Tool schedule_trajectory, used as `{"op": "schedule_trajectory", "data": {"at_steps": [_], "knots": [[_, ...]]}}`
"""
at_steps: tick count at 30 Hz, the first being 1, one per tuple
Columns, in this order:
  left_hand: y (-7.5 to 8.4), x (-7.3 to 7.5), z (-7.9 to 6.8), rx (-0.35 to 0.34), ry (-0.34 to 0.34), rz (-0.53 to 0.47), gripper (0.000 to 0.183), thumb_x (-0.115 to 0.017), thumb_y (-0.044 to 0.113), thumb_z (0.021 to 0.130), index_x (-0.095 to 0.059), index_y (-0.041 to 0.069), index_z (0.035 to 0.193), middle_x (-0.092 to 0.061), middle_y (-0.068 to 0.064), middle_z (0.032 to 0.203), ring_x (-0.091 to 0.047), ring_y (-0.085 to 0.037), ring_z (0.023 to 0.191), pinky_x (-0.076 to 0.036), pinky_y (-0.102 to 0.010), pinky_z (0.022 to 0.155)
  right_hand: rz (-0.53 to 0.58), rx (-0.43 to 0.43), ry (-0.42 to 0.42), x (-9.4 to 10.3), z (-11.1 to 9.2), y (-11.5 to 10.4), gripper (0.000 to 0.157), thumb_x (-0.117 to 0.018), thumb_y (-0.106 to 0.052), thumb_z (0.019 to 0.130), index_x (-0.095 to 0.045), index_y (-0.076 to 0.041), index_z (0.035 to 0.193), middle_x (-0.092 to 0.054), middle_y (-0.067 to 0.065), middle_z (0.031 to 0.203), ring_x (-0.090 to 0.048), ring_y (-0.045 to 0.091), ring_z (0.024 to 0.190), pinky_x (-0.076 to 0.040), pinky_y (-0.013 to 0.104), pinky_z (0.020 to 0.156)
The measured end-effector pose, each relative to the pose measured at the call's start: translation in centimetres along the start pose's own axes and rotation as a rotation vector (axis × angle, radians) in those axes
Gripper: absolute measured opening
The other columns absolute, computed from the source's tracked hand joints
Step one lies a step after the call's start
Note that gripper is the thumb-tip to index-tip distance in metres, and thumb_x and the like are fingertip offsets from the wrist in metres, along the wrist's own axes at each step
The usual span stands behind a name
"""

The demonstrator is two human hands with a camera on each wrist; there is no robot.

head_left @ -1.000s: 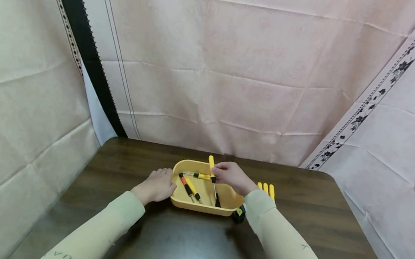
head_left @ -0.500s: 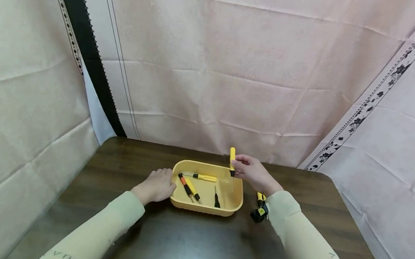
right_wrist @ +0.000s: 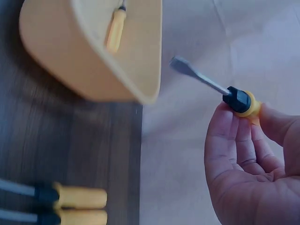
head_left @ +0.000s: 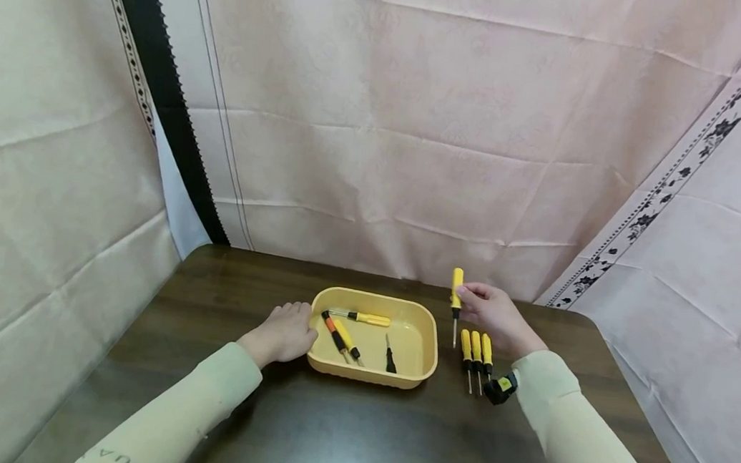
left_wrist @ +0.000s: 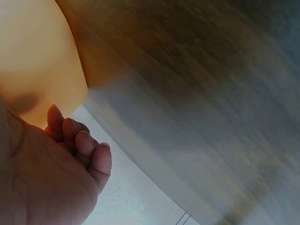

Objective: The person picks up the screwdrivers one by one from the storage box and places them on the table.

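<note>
My right hand (head_left: 494, 315) pinches a yellow-and-black screwdriver (head_left: 456, 291) by its handle, to the right of a yellow plastic tray (head_left: 369, 380). The shaft points down in the head view; the right wrist view shows its flat metal tip (right_wrist: 180, 64). My left hand (head_left: 282, 331) holds the tray's left end at the rim, its fingers (left_wrist: 101, 161) bent along the outside. In the tray lie a yellow screwdriver (head_left: 371, 319) at the back, an orange-and-black one (head_left: 333, 331) beside another yellow one (head_left: 345, 336), and a small black screwdriver (head_left: 390, 362).
Three yellow-handled screwdrivers (head_left: 477, 348) lie side by side on the dark wooden table (head_left: 331, 429), just in front of my right hand. A black wrist camera (head_left: 500, 389) sits at the right cuff. Pale cloth (head_left: 376, 153) hangs behind the table's far edge.
My right hand has lifted the screwdriver out of the tray and carried it right, past the tray's edge. The three screwdrivers on the table have come into fuller view. My left hand stays put.
</note>
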State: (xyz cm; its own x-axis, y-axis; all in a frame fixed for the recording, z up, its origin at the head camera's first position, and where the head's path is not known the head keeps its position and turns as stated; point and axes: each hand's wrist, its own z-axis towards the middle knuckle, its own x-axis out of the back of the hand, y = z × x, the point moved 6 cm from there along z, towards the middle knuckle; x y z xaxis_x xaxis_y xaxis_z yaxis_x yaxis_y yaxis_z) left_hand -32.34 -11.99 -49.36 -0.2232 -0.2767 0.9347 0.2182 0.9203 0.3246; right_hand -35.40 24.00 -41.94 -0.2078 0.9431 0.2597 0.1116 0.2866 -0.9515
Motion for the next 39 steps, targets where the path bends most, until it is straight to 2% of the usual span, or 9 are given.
{"op": "schedule_trajectory", "data": {"at_steps": [6, 12, 18, 25, 32, 39], "knots": [[-0.1, -0.2, 0.2, -0.001, 0.003, 0.014, 0.052, -0.043, 0.033, 0.097, -0.043, -0.004, 0.133, -0.051, -0.013, 0.119, -0.046, -0.026, 0.105, -0.032, -0.047, 0.098, 0.0, -0.002, 0.026, 3.0, -0.5, 2.1, 0.052, -0.054, -0.032, 0.099, -0.045, 0.008, 0.13, -0.052, 0.013, 0.119, -0.059, 0.016, 0.103, -0.048, 0.036, 0.091], [-0.2, -0.2, 0.3, -0.002, 0.0, 0.011, 0.052, -0.043, 0.035, 0.096, -0.043, -0.003, 0.133, -0.051, -0.012, 0.119, -0.046, -0.025, 0.106, -0.033, -0.046, 0.098, -0.037, -0.018, 0.041, 5.1, -0.9, 4.3, 0.054, -0.052, -0.031, 0.1, -0.041, 0.01, 0.134, -0.052, 0.019, 0.124, -0.058, 0.019, 0.108, -0.046, 0.041, 0.094], [0.0, 0.1, 0.2, -0.002, 0.0, 0.002, 0.051, -0.043, 0.033, 0.096, -0.043, -0.002, 0.133, -0.051, -0.011, 0.118, -0.046, -0.025, 0.105, -0.033, -0.046, 0.097, -0.021, -0.058, 0.036, 6.1, -1.0, 6.2, 0.054, -0.053, -0.029, 0.1, -0.041, 0.011, 0.134, -0.051, 0.021, 0.125, -0.058, 0.024, 0.11, -0.047, 0.04, 0.092], [0.1, 0.0, 0.0, -0.006, -0.006, 0.003, 0.05, -0.043, 0.033, 0.096, -0.044, -0.002, 0.131, -0.052, -0.01, 0.115, -0.045, -0.023, 0.101, -0.034, -0.045, 0.095, -0.01, -0.111, 0.037, 6.8, -0.8, 8.3, 0.056, -0.054, -0.029, 0.099, -0.04, 0.011, 0.135, -0.048, 0.022, 0.13, -0.059, 0.017, 0.105, -0.049, 0.037, 0.09], [0.0, 0.2, 0.2, 0.0, -0.011, 0.005, 0.051, -0.043, 0.034, 0.097, -0.043, -0.002, 0.134, -0.051, -0.011, 0.119, -0.046, -0.024, 0.104, -0.033, -0.045, 0.096, -0.054, -0.186, 0.083, 7.8, -1.3, 10.2, 0.049, -0.057, -0.023, 0.098, -0.045, 0.011, 0.131, -0.053, 0.021, 0.124, -0.061, 0.021, 0.1, -0.05, 0.04, 0.089], [0.1, 0.1, 0.4, -0.009, -0.02, 0.004, 0.051, -0.044, 0.034, 0.096, -0.044, -0.002, 0.132, -0.052, -0.01, 0.116, -0.045, -0.024, 0.101, -0.034, -0.045, 0.095, -0.088, -0.271, 0.082, 8.4, -2.0, 11.7, 0.042, -0.058, -0.017, 0.097, -0.051, 0.013, 0.126, -0.061, 0.017, 0.112, -0.063, 0.022, 0.094, -0.052, 0.039, 0.084]]}}
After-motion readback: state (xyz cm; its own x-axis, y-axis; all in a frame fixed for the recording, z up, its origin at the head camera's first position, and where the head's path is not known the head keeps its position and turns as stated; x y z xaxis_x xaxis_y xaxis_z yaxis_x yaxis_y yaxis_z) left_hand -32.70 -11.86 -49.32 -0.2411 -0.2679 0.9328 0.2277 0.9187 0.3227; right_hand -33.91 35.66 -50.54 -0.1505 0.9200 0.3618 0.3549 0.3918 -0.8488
